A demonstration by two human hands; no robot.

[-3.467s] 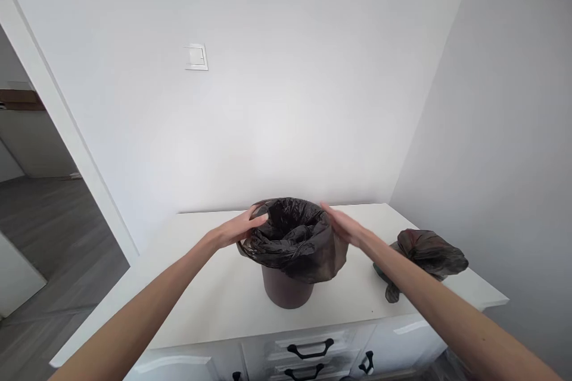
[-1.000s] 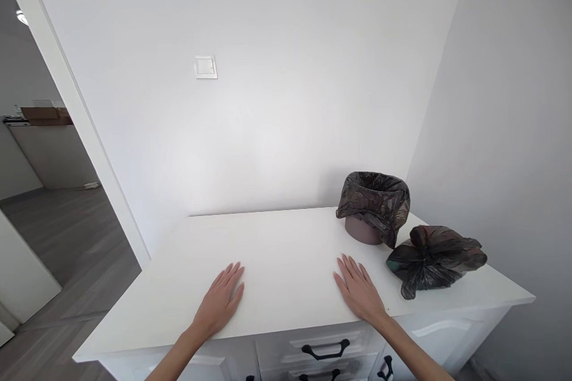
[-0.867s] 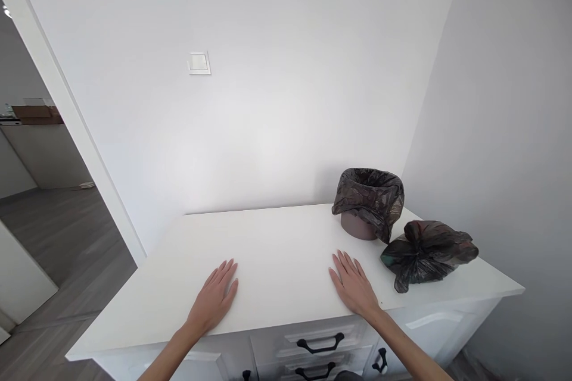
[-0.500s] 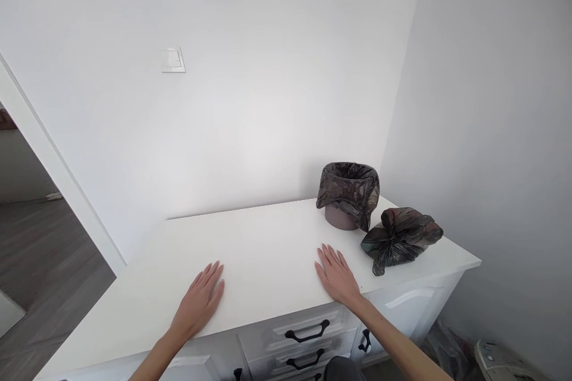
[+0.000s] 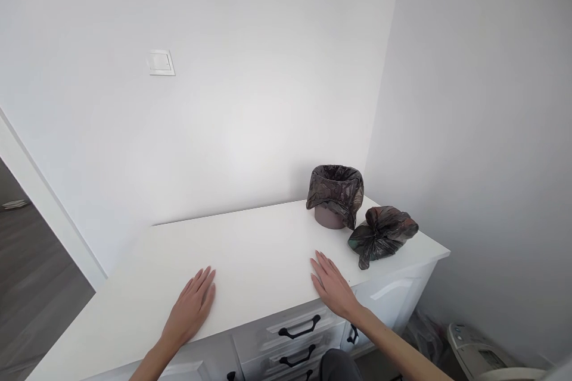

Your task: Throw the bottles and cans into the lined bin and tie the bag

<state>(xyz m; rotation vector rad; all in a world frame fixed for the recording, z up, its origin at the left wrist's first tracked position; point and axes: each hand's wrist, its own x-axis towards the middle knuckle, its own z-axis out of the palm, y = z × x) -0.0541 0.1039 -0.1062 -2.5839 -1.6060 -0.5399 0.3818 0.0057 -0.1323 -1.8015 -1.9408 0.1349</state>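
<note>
My left hand [image 5: 191,303] lies flat on the white cabinet top [image 5: 250,262], left of the middle, fingers stretched out and holding nothing. Farther right, my right hand [image 5: 331,286] also rests palm down near the front edge, its fingers extended. Beyond it stands a brownish-purple bin [image 5: 329,216] lined with a black plastic bag [image 5: 333,190] folded over its rim. Nearest to my right hand on the right is a knotted black garbage bag [image 5: 382,237], filled, its contents showing only dimly. Neither hand touches the bin or the knotted bag.
Black-handled drawers [image 5: 297,339] front the cabinet below my hands. A light switch [image 5: 161,63] is on the wall behind. At the lower right, a pale appliance with a panel [image 5: 482,351] stands by clear plastic [image 5: 424,333]. A doorway shows grey flooring [image 5: 40,286] at left.
The view has turned slightly right, so the bin, knotted bag and switch sit farther left in the picture. Both hands stay resting on the cabinet top.
</note>
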